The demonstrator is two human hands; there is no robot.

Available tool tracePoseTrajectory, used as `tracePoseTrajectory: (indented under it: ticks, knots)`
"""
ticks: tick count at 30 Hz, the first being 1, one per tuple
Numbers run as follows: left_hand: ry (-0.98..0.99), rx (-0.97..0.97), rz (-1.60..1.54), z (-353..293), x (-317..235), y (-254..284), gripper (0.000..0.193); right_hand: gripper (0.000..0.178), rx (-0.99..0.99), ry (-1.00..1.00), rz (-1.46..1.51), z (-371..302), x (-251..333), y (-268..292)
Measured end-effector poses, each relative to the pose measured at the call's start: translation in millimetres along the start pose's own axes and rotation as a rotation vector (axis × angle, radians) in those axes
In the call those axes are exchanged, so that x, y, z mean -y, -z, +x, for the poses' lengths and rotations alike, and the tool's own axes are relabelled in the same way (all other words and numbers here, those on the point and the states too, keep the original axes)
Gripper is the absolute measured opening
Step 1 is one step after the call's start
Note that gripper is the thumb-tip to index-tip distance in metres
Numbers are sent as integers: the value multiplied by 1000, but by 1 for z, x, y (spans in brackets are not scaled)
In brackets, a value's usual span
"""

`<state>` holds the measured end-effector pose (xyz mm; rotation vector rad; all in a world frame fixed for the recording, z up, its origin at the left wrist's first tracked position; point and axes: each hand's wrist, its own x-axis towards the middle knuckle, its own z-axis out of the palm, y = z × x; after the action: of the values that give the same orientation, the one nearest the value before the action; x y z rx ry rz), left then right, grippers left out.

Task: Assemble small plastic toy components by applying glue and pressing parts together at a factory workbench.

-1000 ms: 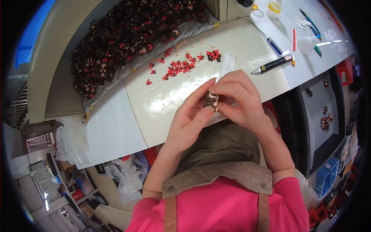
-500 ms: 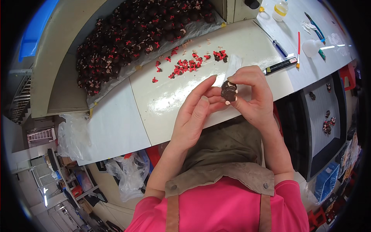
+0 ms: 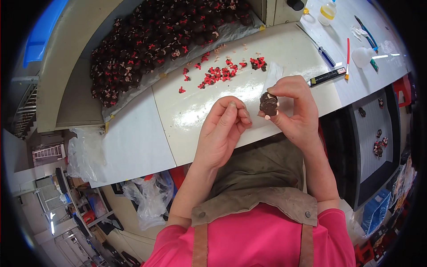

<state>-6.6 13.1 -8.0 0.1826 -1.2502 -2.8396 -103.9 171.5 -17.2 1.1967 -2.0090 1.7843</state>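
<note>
Over the near edge of the cream bench [image 3: 178, 129], I hold a dark brown figurine [image 3: 268, 105] in my right hand [image 3: 300, 111], pinched between thumb and fingertip, with small pale bits showing along its side and at its lower end. Just to its left, apart from it, my left hand [image 3: 222, 127] has its fingers curled in and the thumb against them; I cannot tell whether anything small is tucked inside. I take the step in hand to be work on one piece alone — turning or checking it. As I judge it, the next move calls for a light, steady pinch that spares the pale bits, and for my left fingers to uncurl if they are to share the hold.

Past my fingertips lies a white strip [image 3: 274, 73], then a loose cluster of small red-and-black pieces [image 3: 218, 76], touched by neither hand. Off to my right, a dark tray [image 3: 371, 162] holds a few decorated pieces [image 3: 379, 147]. Farther along the bench rest a black cutter [image 3: 330, 76], a blue-handled screwdriver [image 3: 327, 57] and a red-handled brush [image 3: 348, 55]. Beyond, up to the left, a great heap of dark pieces [image 3: 155, 44] sits on clear sheeting [image 3: 231, 38] — well apart from my hands.
</note>
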Motion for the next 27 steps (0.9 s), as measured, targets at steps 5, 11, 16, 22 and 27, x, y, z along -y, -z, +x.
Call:
tracePoseTrajectory:
  ticks: [5,11,16,22,27]
  knots:
    - [-2,20,-26,1,1,3,18,41,6,11,-12,0,-2,-2]
    - [1,51,-59,3,0,7,20,41,-2,24,-30,0,-3,-5]
    - [9,33,-82,4,0,6,21,40,0,18,-36,1,-3,-5]
    - [0,23,-63,2,0,5,20,39,16,14,-47,1,-2,-4]
    - [3,-23,29,-1,-1,-2,30,39,22,14,-56,2,0,-4]
